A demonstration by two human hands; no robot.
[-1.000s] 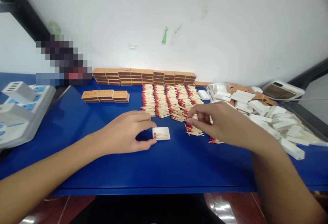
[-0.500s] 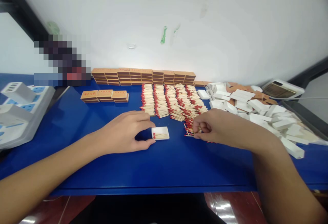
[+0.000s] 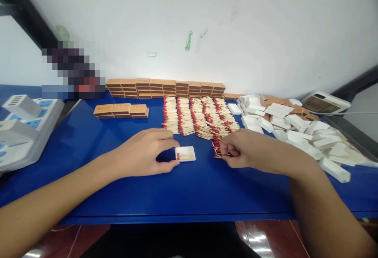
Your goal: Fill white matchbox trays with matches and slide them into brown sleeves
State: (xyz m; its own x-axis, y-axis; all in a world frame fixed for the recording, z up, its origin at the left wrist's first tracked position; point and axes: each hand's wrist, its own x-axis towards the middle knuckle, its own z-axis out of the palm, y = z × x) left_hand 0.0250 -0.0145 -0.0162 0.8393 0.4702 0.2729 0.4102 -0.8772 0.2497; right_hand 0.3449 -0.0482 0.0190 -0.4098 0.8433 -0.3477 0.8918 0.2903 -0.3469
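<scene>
A small white matchbox tray point(image 3: 189, 150) lies on the blue table with a few red-headed matches point(image 3: 185, 156) in it. My left hand point(image 3: 147, 151) grips its left end, thumb at the near corner and a finger at the far one. To the right, my right hand point(image 3: 239, 149) is closed in a pinch at the near end of a pile of matches point(image 3: 218, 141). Red heads show just left of its fingertips; how many matches it pinches is hidden. Several rows of loose matches point(image 3: 184, 116) spread behind both hands.
Stacked brown matchboxes point(image 3: 165, 88) line the wall, and a shorter row of matchboxes point(image 3: 121, 110) stands at left. White empty trays point(image 3: 298, 132) heap up at right, near a phone point(image 3: 326, 102). A power strip point(image 3: 44, 128) with plugs occupies the left edge.
My right hand has shifted slightly left and down at the edge of the match pile, still pinched. My left hand and the tray have hardly moved.
</scene>
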